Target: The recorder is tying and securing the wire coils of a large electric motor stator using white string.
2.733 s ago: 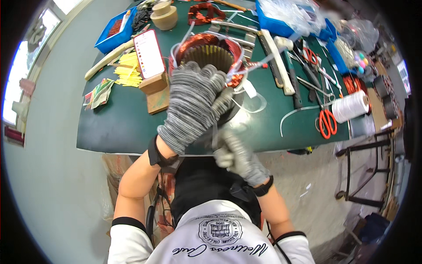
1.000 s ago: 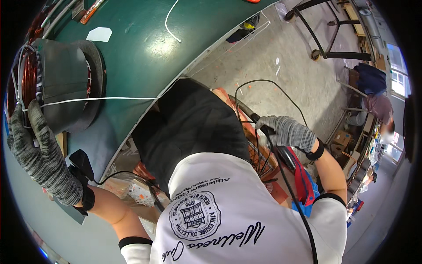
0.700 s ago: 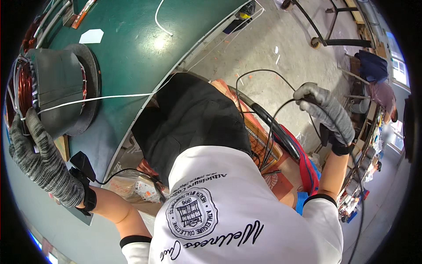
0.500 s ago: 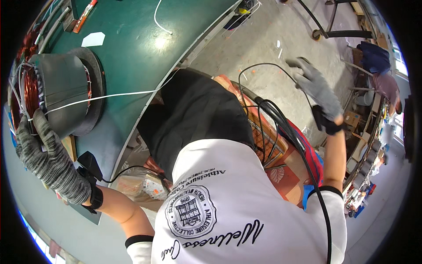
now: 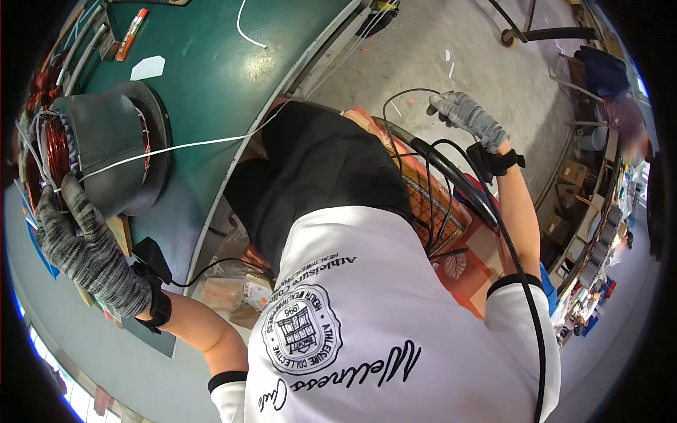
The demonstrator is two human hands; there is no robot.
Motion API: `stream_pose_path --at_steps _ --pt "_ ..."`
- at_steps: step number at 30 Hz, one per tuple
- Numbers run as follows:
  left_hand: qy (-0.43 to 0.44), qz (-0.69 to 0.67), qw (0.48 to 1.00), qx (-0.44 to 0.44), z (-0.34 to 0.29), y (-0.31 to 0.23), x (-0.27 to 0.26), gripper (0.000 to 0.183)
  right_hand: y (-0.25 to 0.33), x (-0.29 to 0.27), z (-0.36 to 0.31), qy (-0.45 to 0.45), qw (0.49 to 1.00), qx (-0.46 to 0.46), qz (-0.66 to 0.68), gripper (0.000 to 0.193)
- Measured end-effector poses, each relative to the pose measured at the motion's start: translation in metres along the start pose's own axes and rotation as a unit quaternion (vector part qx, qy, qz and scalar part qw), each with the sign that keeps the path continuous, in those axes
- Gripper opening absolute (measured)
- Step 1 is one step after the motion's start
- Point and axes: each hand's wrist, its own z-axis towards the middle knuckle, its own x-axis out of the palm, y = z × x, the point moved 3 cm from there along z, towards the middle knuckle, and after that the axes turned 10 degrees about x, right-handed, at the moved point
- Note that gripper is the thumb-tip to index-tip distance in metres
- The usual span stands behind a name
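On the left of the green table lies a motor stator, its copper windings (image 5: 56, 144) facing left and its body in a grey sleeve (image 5: 109, 137). My left hand (image 5: 88, 243), in a grey knit glove, is at the lower edge of the windings. Its thumb and fingertips close on a white cord (image 5: 190, 146) there. That cord stretches right across the sleeve, over the table edge and on toward the top. Out over the floor, my gloved right hand (image 5: 471, 118) is raised with curled fingers. Whatever it may hold is hidden.
The green table (image 5: 204, 77) carries a white paper piece (image 5: 148, 68), an orange-red marker (image 5: 132, 35) and another bit of white cord (image 5: 243, 28). Black cables (image 5: 525, 296) run from my wrist devices past my body. Wheeled chair legs (image 5: 557, 34) and cluttered shelves (image 5: 578, 233) stand to the right.
My right hand has moved left and slightly down, and its spread fingers have curled in. My left hand stays at the windings. The view has shifted a little.
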Motion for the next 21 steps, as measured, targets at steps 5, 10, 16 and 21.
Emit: stream_pose_path --at_steps 5,10,16,21 --pt "-0.005 0.082 0.990 0.114 0.000 0.003 0.004 0.027 -0.027 0.060 0.063 -0.095 0.949 -0.097 -0.283 0.041" --pt "-0.008 0.070 0.996 0.062 0.000 -0.001 0.006 0.025 0.022 0.081 0.057 0.045 0.946 0.042 -0.317 0.054" --pt "-0.046 0.061 0.994 0.076 0.002 -0.016 0.003 0.025 0.017 0.098 0.070 -0.080 0.930 -0.103 -0.345 0.048" --pt "-0.035 0.085 0.994 0.051 -0.001 -0.016 0.003 0.027 0.017 0.086 0.006 0.011 0.985 -0.145 0.095 0.014"
